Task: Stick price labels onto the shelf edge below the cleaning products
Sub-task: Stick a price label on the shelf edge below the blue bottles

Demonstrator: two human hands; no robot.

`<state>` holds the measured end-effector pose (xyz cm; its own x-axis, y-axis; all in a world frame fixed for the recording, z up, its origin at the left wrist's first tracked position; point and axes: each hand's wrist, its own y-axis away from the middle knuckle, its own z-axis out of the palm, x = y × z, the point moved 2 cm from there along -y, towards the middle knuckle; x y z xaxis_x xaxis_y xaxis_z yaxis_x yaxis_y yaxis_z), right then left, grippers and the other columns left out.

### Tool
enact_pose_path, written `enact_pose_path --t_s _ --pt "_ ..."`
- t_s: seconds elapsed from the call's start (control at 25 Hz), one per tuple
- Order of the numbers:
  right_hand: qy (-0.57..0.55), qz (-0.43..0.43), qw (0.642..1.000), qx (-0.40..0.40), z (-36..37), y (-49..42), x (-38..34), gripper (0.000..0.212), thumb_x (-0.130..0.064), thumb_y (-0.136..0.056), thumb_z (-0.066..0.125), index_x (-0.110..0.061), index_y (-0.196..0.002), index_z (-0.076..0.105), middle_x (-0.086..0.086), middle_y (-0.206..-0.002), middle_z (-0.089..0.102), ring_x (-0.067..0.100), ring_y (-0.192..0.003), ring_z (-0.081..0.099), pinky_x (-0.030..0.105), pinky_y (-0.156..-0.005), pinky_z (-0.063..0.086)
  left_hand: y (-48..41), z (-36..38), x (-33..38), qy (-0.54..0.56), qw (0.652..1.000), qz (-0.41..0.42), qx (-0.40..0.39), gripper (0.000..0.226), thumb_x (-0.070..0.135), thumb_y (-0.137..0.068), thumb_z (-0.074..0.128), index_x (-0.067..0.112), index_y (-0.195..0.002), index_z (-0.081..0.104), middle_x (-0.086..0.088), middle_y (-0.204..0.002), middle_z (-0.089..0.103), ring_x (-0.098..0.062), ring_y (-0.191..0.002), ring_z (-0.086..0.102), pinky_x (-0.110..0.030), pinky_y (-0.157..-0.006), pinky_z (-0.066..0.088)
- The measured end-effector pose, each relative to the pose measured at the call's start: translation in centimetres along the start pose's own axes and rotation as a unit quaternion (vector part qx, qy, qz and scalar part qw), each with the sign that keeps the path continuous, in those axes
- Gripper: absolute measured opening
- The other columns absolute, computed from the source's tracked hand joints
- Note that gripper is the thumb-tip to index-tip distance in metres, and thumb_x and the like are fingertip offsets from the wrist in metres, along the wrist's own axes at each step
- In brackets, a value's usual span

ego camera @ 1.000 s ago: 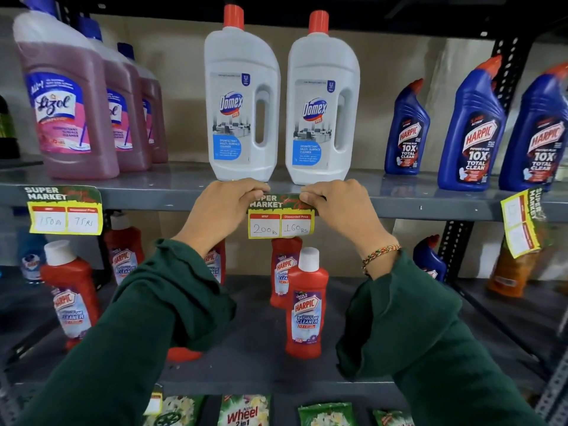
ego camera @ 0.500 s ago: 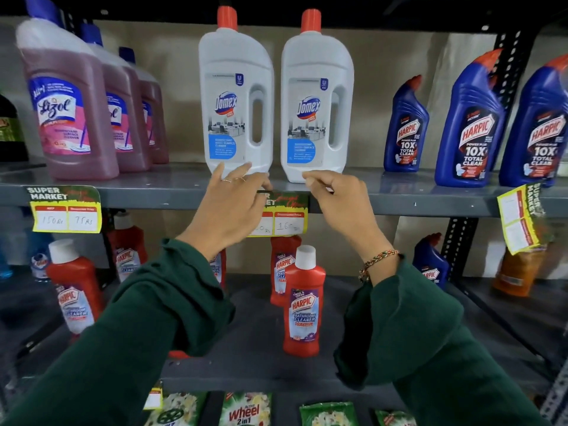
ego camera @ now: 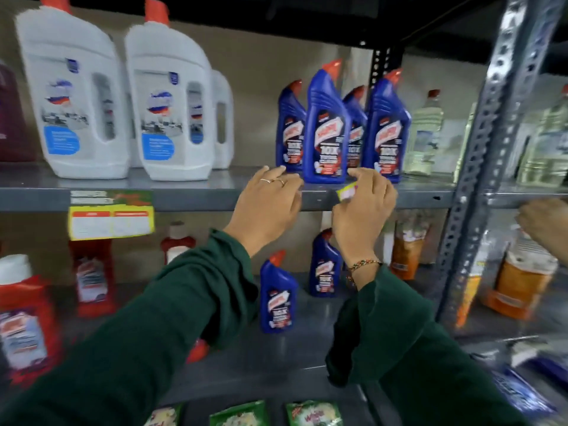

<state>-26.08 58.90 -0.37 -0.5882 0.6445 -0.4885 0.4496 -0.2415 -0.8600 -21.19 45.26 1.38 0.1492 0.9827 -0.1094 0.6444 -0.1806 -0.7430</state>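
Both hands are up at the front edge of the shelf (ego camera: 196,199) below the blue bottles (ego camera: 325,127), the right hand (ego camera: 364,210) pinching a small yellow price label (ego camera: 347,193) against it, the left hand (ego camera: 267,207) loosely open and empty just beside.

A grey metal shelving unit (ego camera: 190,179) fills the view, its dark perforated upright (ego camera: 479,167) rising at the right edge and a second slotted post (ego camera: 379,64) at the back corner, against a plain beige wall (ego camera: 261,72), dimly lit under the black shelf above (ego camera: 307,16).
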Motion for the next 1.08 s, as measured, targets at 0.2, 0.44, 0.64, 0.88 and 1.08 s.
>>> enact_pose_path --t_s 0.2,0.44,0.64,0.88,1.08 --pt "-0.038 0.151 0.98 -0.121 -0.9 -1.1 6.0 0.055 -0.028 -0.073 0.073 -0.004 -0.112 0.044 0.02 -0.118 0.049 0.035 -0.109 0.045 0.042 -0.087 0.038 -2.4 3.5 4.9 -0.037 0.999 -0.01 0.002 0.029 0.022 -0.086 0.041 0.005 -0.091 0.063 -0.016 -0.086 0.072 -0.033 -0.08 0.066 -0.041 -0.075 0.052" --pt "-0.187 0.241 0.941 -0.143 -2.3 -2.4 7.8 0.021 -0.017 -0.077 0.072 -0.006 -0.092 0.063 0.011 -0.094 0.073 0.014 -0.073 0.063 0.022 -0.06 0.052 -2.2 5.1 4.4 -0.029 0.996 -0.059 0.062 0.03 -0.001 -0.078 0.063 0.004 -0.107 0.062 -0.017 -0.101 0.072 -0.034 -0.093 0.065 -0.043 -0.084 0.052" --pt "-0.231 0.171 0.95 -0.119 -3.5 -2.1 8.3 0.013 -0.016 -0.079 0.07 -0.009 -0.089 0.065 -0.003 -0.078 0.065 -0.005 -0.059 0.057 0.001 -0.047 0.043 -2.1 5.2 4.6 -0.02 0.994 -0.069 0.077 0.033 -0.005 -0.077 0.061 0.004 -0.109 0.062 -0.017 -0.103 0.071 -0.035 -0.096 0.064 -0.044 -0.085 0.051" --pt "-0.126 -0.067 0.965 -0.222 -3.8 -3.0 7.9 0.015 -0.015 -0.084 0.063 -0.01 -0.096 0.069 0.009 -0.094 0.075 0.016 -0.082 0.066 0.026 -0.075 0.053 -2.7 3.2 6.0 0.113 0.991 -0.067 0.034 0.032 0.033 -0.094 0.045 0.013 -0.118 0.05 -0.011 -0.107 0.067 -0.027 -0.103 0.057 -0.042 -0.085 0.048" --pt "-0.089 -0.139 0.964 -0.208 -3.6 -3.9 7.9 0.011 -0.017 -0.081 0.066 -0.01 -0.087 0.07 0.01 -0.096 0.071 0.021 -0.091 0.062 0.031 -0.08 0.048 -2.8 3.7 5.7 0.116 0.991 -0.065 0.015 0.016 0.027 -0.085 0.061 0.013 -0.089 0.069 -0.008 -0.116 0.066 -0.027 -0.125 0.043 -0.043 -0.103 0.036"
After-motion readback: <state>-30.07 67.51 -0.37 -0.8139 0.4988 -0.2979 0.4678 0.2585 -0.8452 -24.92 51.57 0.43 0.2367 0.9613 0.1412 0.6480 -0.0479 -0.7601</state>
